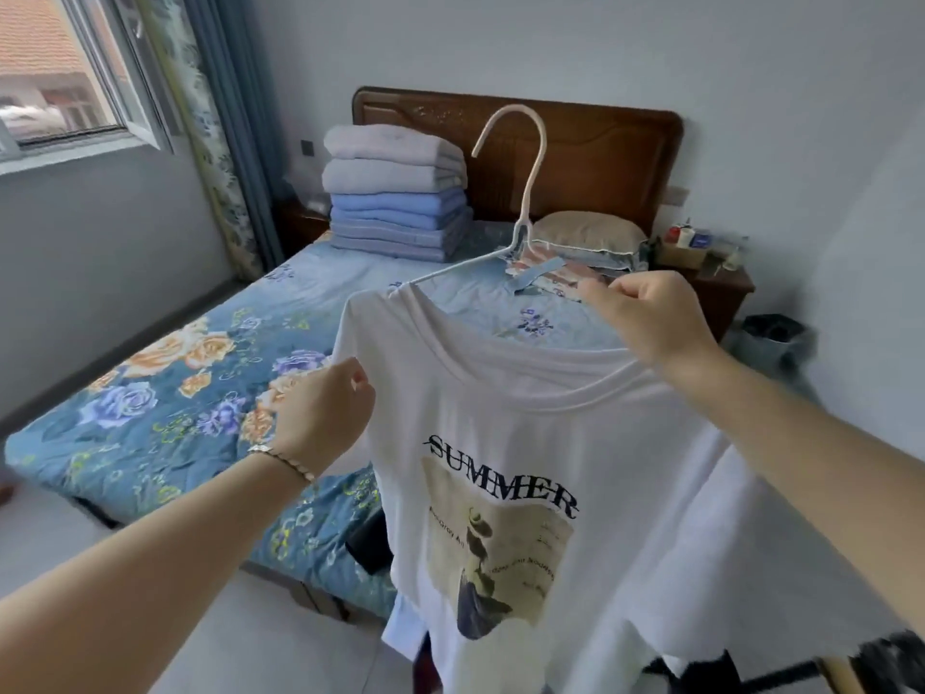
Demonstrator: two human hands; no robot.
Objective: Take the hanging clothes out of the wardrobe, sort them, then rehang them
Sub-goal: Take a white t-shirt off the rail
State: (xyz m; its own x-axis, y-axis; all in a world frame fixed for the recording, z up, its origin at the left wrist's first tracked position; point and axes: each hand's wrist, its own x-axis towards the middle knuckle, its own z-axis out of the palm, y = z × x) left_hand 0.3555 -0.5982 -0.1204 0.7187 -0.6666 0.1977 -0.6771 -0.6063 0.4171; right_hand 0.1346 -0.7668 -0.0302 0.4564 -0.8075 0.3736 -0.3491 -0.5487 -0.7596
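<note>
With left hand (pixel 325 413) pinching shoulder of white T-shirt (pixel 525 418), frame centre, and right hand (pixel 650 318) pinching neckline by hanger (pixel 520 192). Seemingly dressing shirt onto hanger; next calls for seating other shoulder squarely.

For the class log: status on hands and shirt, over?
Left hand pinches white T-shirt at one shoulder. Right hand grips the other. Hanger hook up, one arm in neckline. Nothing blocking.

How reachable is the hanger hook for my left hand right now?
Probably yes: the hook stands clear above the T-shirt with nothing between, but the left hand grips its shoulder and must let go first.
</note>
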